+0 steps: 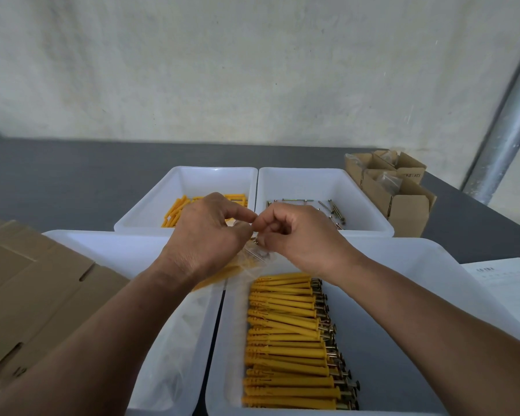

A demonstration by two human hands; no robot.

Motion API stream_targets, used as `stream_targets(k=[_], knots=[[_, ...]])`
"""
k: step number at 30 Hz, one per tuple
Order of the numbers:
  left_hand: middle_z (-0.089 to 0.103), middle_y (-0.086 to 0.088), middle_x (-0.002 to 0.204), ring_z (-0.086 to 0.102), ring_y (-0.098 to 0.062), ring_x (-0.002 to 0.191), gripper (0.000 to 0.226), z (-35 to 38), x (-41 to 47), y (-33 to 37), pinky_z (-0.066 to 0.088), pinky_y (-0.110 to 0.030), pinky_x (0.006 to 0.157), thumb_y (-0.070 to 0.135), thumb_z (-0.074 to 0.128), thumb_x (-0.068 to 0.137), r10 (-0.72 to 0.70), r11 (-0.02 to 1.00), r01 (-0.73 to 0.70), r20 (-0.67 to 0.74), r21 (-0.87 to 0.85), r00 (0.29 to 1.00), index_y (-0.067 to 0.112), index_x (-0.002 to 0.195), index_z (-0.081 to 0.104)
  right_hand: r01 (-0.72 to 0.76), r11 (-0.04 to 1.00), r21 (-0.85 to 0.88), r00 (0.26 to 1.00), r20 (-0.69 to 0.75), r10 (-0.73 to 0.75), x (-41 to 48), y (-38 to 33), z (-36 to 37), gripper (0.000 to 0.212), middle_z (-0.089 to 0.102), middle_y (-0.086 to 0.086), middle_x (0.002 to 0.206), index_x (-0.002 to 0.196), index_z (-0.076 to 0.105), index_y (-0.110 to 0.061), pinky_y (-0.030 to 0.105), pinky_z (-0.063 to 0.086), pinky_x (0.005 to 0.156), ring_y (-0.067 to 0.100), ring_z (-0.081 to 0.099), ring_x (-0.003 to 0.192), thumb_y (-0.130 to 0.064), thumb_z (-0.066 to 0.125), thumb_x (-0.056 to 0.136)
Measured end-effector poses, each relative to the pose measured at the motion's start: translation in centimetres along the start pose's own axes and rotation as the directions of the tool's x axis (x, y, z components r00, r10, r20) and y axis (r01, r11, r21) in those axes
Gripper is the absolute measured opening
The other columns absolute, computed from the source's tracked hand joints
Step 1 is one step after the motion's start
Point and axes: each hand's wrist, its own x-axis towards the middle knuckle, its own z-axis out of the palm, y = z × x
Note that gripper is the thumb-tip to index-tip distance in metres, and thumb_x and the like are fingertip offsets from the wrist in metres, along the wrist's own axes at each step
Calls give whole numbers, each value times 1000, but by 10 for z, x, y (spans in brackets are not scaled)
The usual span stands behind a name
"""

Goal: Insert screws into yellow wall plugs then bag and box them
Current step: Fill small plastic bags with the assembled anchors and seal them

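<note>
My left hand (206, 235) and my right hand (300, 235) meet above the near bins and pinch the top edge of a clear plastic bag (252, 258). The bag holds yellow wall plugs with screws in them and hangs slanting down to the left. Below, the near right white bin (418, 295) holds a neat stack of assembled yellow plugs (285, 340) with screw heads pointing right. The far left bin (162, 187) holds loose yellow plugs (174, 211). The far right bin (357, 190) holds loose screws (333, 210).
The near left white bin (102, 250) holds clear plastic bags. Flat cardboard boxes (27, 295) lie at the left. Several open cardboard boxes (397, 187) with bags inside stand at the back right. A printed sheet (505, 280) lies at the right; a metal pole (511, 121) rises behind.
</note>
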Motion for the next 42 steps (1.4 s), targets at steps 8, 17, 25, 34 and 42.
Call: stream_targets(k=[8,17,25,34,42], knots=[[60,12,93,61,-12,76,27,-1,1,-2,54,-36,74,8,62,81,-35,998,35,-11,-42,999,29,91,76,-42,999,20,998,-54,43,2,1,-8,36,71,-10,79,77,68,-35,37,60,78,8,70,76,-4,56,92],[62,11,96,60,-13,78,26,-2,1,-3,55,-36,77,8,62,82,-47,997,47,-1,-57,999,31,88,75,-36,721,-692,896,297,329,-4,3,-19,28,67,-4,113,111,72,-19,27,51,87,16,61,103,-13,49,94],[61,13,97,61,-11,79,26,-2,2,-5,54,-33,73,8,63,82,-43,997,43,2,-61,999,30,89,75,35,623,-782,799,396,452,-8,8,-17,28,70,9,107,115,69,-11,27,53,66,20,68,85,-19,53,94],[61,13,96,60,-10,77,27,-2,1,-6,51,-30,71,8,64,80,-41,997,41,3,-72,999,31,89,76,46,601,-798,714,447,539,-7,16,-7,25,57,3,72,83,64,-11,25,46,56,18,58,64,-34,68,88],[60,14,94,59,-8,77,28,-1,2,-6,50,-29,70,8,63,81,-41,996,42,11,-77,999,33,86,74,64,576,-815,699,448,557,-7,16,-9,35,66,8,107,113,65,-11,29,50,62,21,68,86,-35,68,88]])
